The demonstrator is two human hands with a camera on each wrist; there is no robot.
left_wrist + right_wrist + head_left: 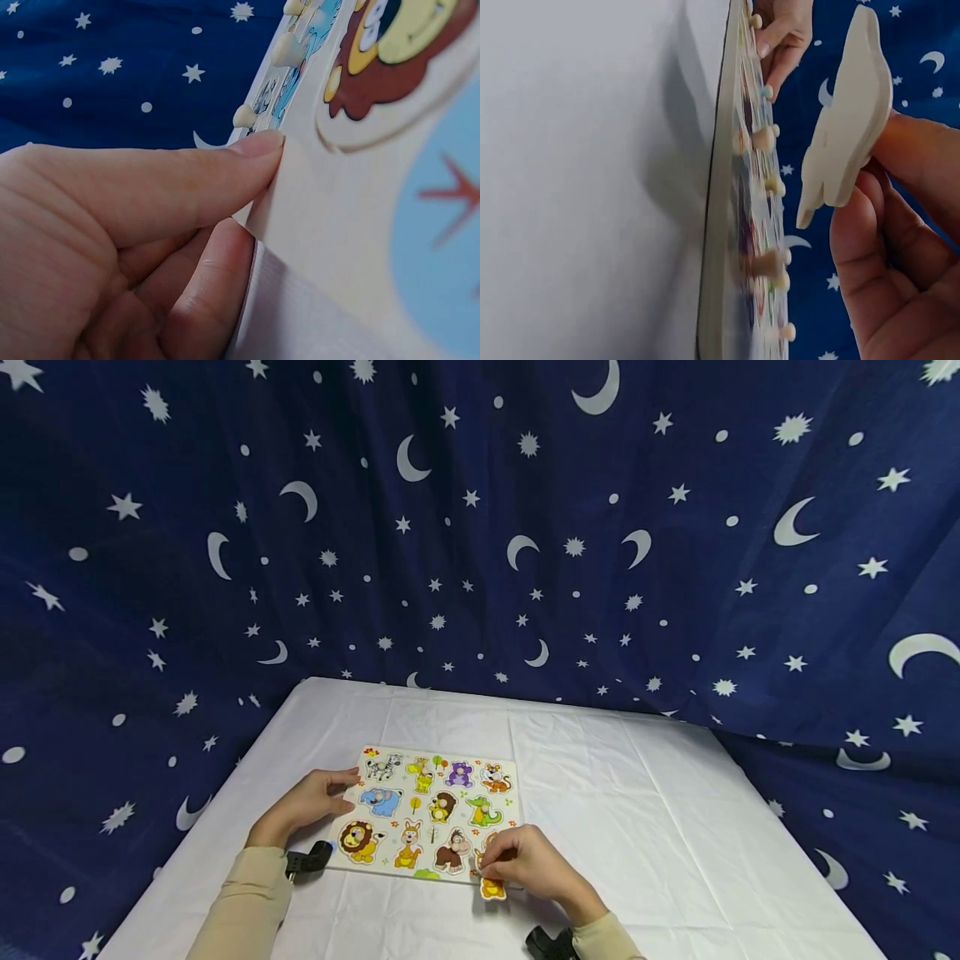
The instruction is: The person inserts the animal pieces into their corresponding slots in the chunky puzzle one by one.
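A wooden knob puzzle board [420,874] with animal pieces lies on the white cloth. At its left edge my left hand [311,797] pinches the rim; in the left wrist view the thumb [259,146] lies along the top edge, with curled fingers below. My right hand [528,860] holds an orange-yellow animal puzzle piece [492,890] between thumb and fingertips, above the board's front right corner. From the right wrist, the plain wooden back of this puzzle piece [851,112] shows, raised off the board. The fingers hide part of its picture.
Seated on the board are a lion [360,843], a kangaroo [408,846], a gorilla [452,852], a crocodile [486,811] and several others, with knobs standing up. White cloth [622,793] covers the table. A dark blue curtain [480,485] with moons and stars hangs behind.
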